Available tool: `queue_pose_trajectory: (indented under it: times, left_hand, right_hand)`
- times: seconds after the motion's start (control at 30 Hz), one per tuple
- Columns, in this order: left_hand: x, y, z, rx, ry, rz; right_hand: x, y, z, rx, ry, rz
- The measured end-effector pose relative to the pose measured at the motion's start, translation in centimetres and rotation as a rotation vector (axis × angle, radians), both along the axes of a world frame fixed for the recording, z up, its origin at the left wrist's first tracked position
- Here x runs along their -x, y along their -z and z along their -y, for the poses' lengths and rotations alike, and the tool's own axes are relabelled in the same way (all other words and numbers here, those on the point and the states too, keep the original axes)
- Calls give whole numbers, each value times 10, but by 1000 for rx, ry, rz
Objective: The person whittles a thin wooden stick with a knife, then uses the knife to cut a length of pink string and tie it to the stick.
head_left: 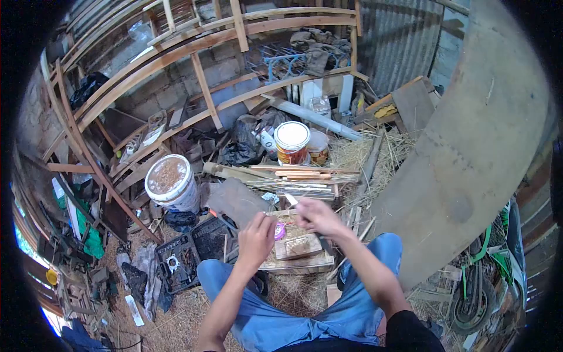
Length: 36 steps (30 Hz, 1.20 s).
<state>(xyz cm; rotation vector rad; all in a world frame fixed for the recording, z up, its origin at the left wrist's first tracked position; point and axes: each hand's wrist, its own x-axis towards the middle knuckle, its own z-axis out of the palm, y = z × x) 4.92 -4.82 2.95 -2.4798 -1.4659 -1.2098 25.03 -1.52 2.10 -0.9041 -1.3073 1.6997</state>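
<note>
My left hand point(257, 234) is closed, fingers pinched together above the left side of a low wooden work block; what it holds is too small to make out. Opposite it, my right hand point(316, 217) is closed around a small tool with a pale, pointed end point(291, 199) sticking out to the upper left. A pink round object point(280, 231) lies between and below the hands. Nearer to my knees, a short wooden block point(298, 246) rests on the wooden base point(299, 264).
Wooden strips point(305, 174) lie beyond my hands. Behind them stands a white-lidded bucket point(292, 136). Another bucket point(170, 180) and an open black tool case point(177, 264) are at left. A large sheet point(451, 164) leans at right, near a wheel point(472, 305).
</note>
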Motion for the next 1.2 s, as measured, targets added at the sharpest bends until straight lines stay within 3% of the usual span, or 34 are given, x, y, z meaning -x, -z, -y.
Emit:
queue_pose_trajectory:
  times: [0.1, 0.27, 0.33, 0.43, 0.57, 0.7, 0.77, 0.83, 0.9, 1.03, 1.1, 1.2]
  left_hand:
    - [-19, 0, -5, -134, 21, -118]
    - [-19, 0, -7, -267, 96, -256]
    - [-12, 3, -7, -248, 100, -289]
    - [12, 7, -2, -241, 101, -342]
    - [34, 13, 7, -254, 117, -300]
    - [52, 19, 12, -83, 10, -177]
    - [66, 15, 12, 18, -100, 99]
    - [68, 13, 10, 5, -123, 132]
    - [59, 19, 10, 105, -146, 321]
    - [27, 12, 3, 82, -77, 409]
    - [11, 7, 4, 140, -78, 389]
    - [-11, 6, 3, 194, -20, 399]
  right_hand:
    - [10, -1, -3, 56, 41, -142]
    - [-13, 2, -10, 101, 75, -77]
    - [-17, 0, -9, 147, 64, -80]
    - [-48, 4, -23, 136, 326, 23]
    - [-76, 9, -35, 137, 312, -121]
    - [-119, 4, -46, 49, 805, -172]
    - [-133, -18, -31, 52, 768, -173]
    - [-117, -11, -29, 12, 690, -155]
    - [-87, 15, -34, -274, 522, 477]
    - [-26, 16, -20, -231, 280, 350]
    - [-8, -15, 2, -82, 58, 178]
    - [14, -2, 11, -59, -87, -41]
